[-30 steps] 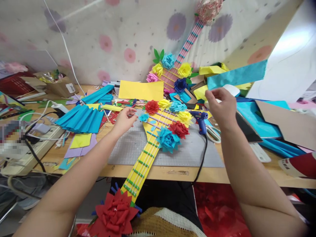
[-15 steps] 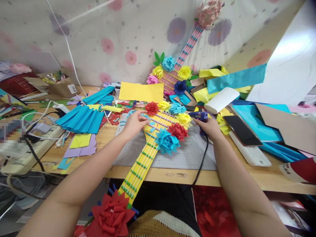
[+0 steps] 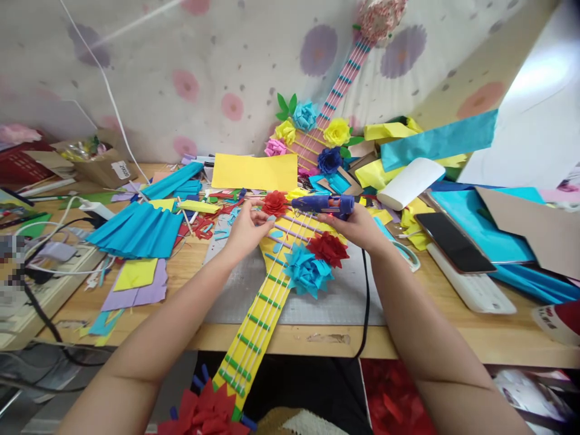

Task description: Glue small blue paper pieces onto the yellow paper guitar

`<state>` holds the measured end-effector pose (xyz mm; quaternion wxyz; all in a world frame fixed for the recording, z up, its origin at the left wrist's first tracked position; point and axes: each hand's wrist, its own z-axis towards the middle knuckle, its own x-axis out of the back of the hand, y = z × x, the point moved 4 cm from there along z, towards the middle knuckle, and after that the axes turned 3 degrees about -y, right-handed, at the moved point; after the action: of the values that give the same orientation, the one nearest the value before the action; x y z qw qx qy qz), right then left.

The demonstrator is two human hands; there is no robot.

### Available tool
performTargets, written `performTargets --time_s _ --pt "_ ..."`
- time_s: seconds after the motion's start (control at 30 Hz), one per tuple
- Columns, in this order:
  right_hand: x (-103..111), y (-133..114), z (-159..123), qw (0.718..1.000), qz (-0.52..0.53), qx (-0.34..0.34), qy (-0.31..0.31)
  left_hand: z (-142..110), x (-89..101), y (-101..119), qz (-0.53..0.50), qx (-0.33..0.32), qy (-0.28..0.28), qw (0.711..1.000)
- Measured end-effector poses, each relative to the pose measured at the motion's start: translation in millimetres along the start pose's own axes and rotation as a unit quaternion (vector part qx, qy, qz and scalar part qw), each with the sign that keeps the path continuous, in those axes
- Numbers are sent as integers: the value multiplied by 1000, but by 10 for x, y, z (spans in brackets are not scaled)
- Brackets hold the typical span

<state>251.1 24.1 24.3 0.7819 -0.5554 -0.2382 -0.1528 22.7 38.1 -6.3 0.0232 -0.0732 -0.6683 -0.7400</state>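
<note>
A yellow paper guitar (image 3: 254, 314) lies with its body on a grey cutting mat (image 3: 348, 299) and its neck toward me. Paper flowers dress the body: a red flower (image 3: 275, 203) at the top left, a dark red one (image 3: 327, 249) and a blue one (image 3: 308, 270) at the right. My right hand (image 3: 357, 229) grips a blue hot glue gun (image 3: 324, 205) above the body, nozzle pointing left toward the upper red flower. At the body's left edge, my left hand (image 3: 250, 232) is closed in a pinch, a small light-blue paper piece (image 3: 272, 218) at its fingertips.
Behind stands a pink paper guitar (image 3: 338, 90) against the wall. A folded blue paper (image 3: 138, 231) and a power strip (image 3: 75, 263) lie left. A phone (image 3: 454, 241) rests on a white object at right. The glue gun's black cord (image 3: 367, 302) hangs over the table edge.
My right hand has brought the glue gun up and left, from beside the guitar to over its body. My left hand stays by the red flower. The view has shifted slightly.
</note>
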Motion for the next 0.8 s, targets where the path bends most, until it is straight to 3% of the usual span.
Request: performTargets --time_s 0.13,0.27,0.47,0.8 --pt "-67 4 -72 999 -43 9 -27 -8 25 56 13 12 -8 1000" --pt "-79 -32 -102 997 -73 7 -8 -10 -10 48 10 28 -16 999" --pt "-153 -9 -106 994 -109 20 22 -91 28 -34 21 44 36 998" --pt "-201 -80 -133 986 -152 61 -18 -122 96 -111 21 26 61 998"
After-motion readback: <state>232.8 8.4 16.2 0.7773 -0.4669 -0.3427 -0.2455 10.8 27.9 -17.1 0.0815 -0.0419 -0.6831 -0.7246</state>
